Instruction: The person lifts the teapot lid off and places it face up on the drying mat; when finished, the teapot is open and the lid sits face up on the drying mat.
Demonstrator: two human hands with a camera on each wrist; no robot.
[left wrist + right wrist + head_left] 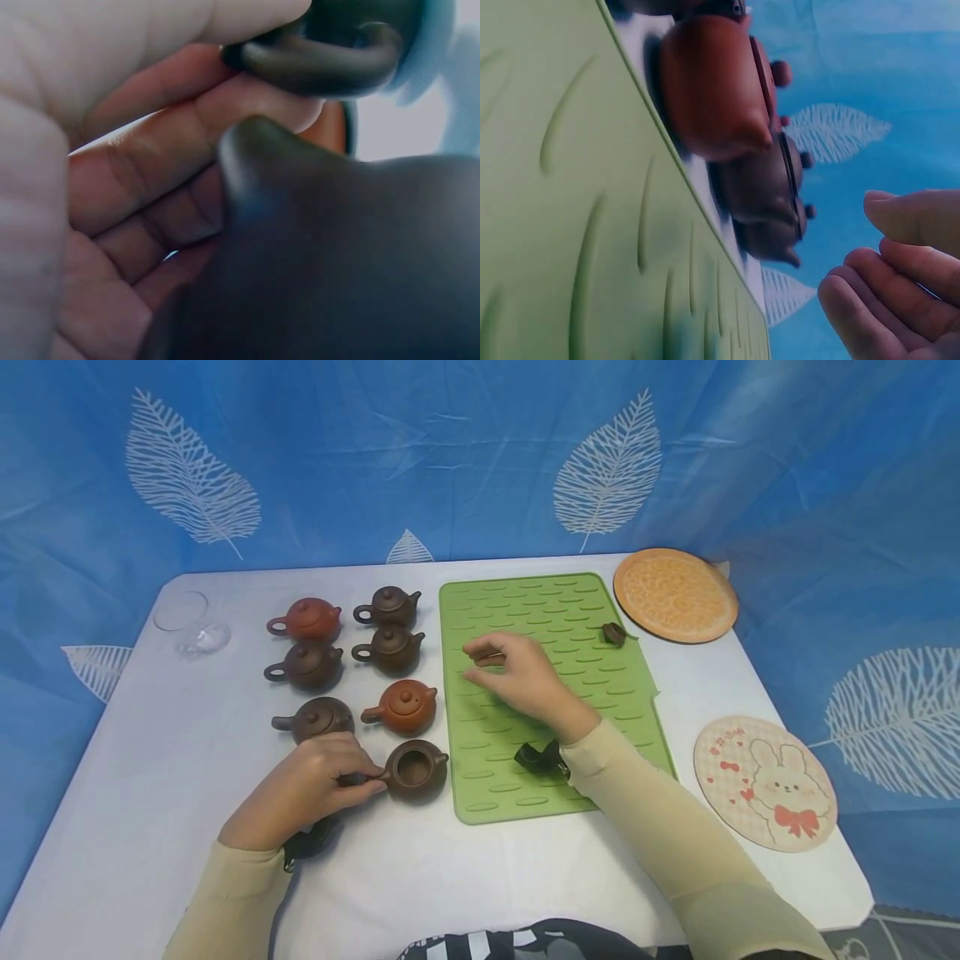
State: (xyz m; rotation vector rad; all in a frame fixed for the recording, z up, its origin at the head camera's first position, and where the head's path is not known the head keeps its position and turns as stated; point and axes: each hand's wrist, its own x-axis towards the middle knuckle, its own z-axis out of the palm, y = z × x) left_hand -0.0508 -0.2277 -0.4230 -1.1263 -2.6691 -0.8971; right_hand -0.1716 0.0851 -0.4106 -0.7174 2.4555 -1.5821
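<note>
My left hand (311, 789) pinches the handle of a brown lidless teapot (431, 781) between thumb and fingers; the pot stands upright, its round mouth facing up. In the left wrist view the fingers meet at that teapot's handle (322, 64). Close below them is a blurred dark rounded body with a short spout (262, 172). My right hand (525, 677) hovers over the green mat (495, 785), fingers loosely bent and thumb apart, nothing between them. Just behind the left hand sits a dark brown lidded teapot (318, 717), and beyond the lidless pot an orange-brown teapot (405, 706).
Farther back stand a reddish teapot (307, 620) and several dark brown teapots (392, 647). A small dark brown piece (613, 633) lies on the mat's right side. Clear round items (204, 637) lie far left; an orange round mat (675, 595) and a rabbit-print round mat (765, 783) lie right.
</note>
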